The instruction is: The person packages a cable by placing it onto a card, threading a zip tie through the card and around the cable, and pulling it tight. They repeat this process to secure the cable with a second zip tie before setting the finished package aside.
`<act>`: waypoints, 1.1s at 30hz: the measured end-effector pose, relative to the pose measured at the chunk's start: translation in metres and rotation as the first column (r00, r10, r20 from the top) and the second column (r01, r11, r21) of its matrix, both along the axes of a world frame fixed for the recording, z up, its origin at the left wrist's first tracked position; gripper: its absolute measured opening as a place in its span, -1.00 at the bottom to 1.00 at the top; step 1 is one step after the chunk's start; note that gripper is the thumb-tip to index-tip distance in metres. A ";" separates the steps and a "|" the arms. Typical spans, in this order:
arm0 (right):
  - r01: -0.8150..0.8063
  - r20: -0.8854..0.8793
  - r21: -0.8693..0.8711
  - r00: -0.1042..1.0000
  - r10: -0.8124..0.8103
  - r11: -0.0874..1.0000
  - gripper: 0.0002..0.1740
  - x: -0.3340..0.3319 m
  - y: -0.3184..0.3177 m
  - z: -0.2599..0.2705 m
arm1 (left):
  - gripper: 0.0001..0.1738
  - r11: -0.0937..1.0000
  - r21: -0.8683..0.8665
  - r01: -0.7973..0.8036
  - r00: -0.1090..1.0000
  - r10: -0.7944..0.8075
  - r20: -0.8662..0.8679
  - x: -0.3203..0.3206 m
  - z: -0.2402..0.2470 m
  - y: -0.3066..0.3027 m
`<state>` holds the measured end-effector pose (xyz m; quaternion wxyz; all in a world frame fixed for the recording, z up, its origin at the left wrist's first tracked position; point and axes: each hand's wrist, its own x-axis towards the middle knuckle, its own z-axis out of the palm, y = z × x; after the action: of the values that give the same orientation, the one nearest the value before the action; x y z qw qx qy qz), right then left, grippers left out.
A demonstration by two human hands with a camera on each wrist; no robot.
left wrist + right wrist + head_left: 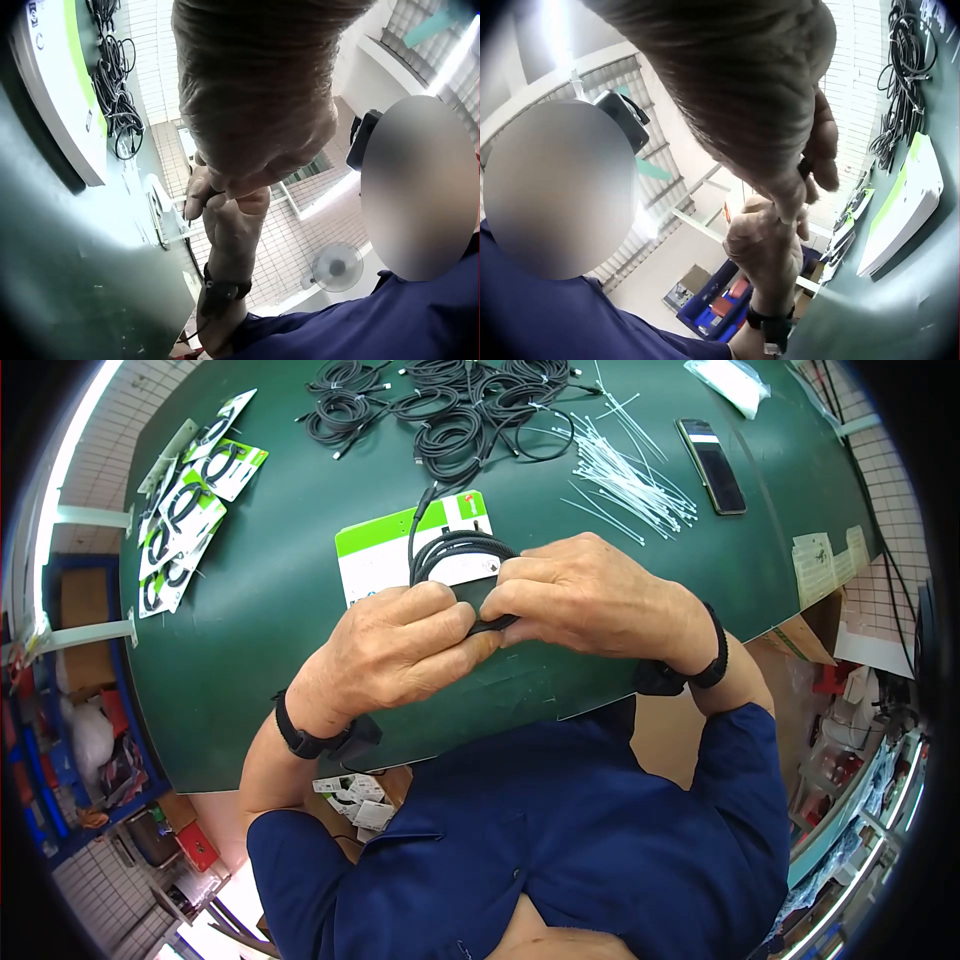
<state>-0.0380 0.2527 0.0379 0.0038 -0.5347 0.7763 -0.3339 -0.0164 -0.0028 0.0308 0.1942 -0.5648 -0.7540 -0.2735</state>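
Both hands meet over the near side of a coiled black cable (462, 545) in the head view. The left hand (400, 645) grips the coil's lower left with curled fingers. From the right, the right hand (585, 598) pinches the coil, its fingertips close to the left ones. One cable end with a connector (424, 502) sticks up from the coil. Beneath and behind lies a stack of white and green cards (370, 563). What the fingertips hold between them is mostly hidden; a bit of black shows at the right fingers (815, 161) in the right wrist view.
Several coiled cables (440, 405) lie at the far side of the green table (240, 690). White cable ties (635, 485) and a phone (712, 468) lie to the right, a plastic bag (735, 385) behind them. Carded cables (185, 510) lie at the far left.
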 end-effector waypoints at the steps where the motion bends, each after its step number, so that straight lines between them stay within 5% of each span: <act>1: 0.002 -0.036 -0.060 0.999 -0.005 0.998 -0.73 0.001 0.000 -0.003 | -0.67 1.000 -0.001 0.001 1.000 -0.001 0.002 0.000 -0.001 0.000; 5: 0.005 -0.321 -0.145 0.946 -0.052 0.989 -0.69 0.001 -0.001 -0.005 | -0.63 1.000 0.017 -0.008 0.999 0.008 -0.042 -0.006 -0.001 -0.004; 10: 0.024 -0.430 -0.238 0.894 -0.127 0.971 -0.68 -0.004 -0.006 -0.018 | -0.60 1.000 -0.018 0.007 1.000 -0.007 0.003 -0.010 0.001 -0.012; 15: 0.013 -0.387 -0.340 0.909 -0.153 0.940 -0.82 -0.006 -0.015 -0.054 | -0.67 0.998 -0.065 0.021 0.995 -0.015 0.095 -0.015 -0.009 -0.012; 19: 0.073 -0.315 -0.395 0.926 -0.210 0.916 -0.88 -0.013 -0.018 -0.067 | -0.75 0.969 0.015 -0.248 0.969 0.248 0.000 0.000 -0.028 -0.019; 22: 0.140 -0.311 -0.426 0.905 -0.290 0.894 -0.84 -0.027 -0.016 -0.078 | -0.69 0.962 0.133 -0.239 0.968 0.225 0.114 -0.012 -0.046 -0.027; 24: 0.186 -0.332 -0.427 0.878 -0.345 0.885 -0.84 -0.036 -0.014 -0.085 | -0.65 0.898 -0.050 -0.436 0.893 0.439 0.093 -0.014 -0.043 -0.020; 25: 0.179 -0.341 -0.441 0.873 -0.349 0.880 -0.84 -0.039 -0.014 -0.089 | -0.65 0.919 -0.039 -0.392 0.914 0.394 0.093 -0.015 -0.043 -0.022; 28: 0.179 -0.377 -0.490 0.839 -0.392 0.853 -0.82 -0.044 -0.016 -0.092 | 0.10 0.849 -0.420 -0.320 0.898 0.413 0.151 -0.020 -0.047 -0.033; 33: 0.206 -0.343 -0.501 0.844 -0.411 0.841 -0.80 -0.045 -0.020 -0.098 | 0.06 0.869 -0.417 -0.265 0.925 0.352 0.146 -0.031 -0.032 -0.033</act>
<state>-0.0834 0.2322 -0.0603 -0.3481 -0.4461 0.7371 -0.3694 -0.0473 -0.0363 -0.0009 0.0359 -0.4302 -0.8905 -0.1433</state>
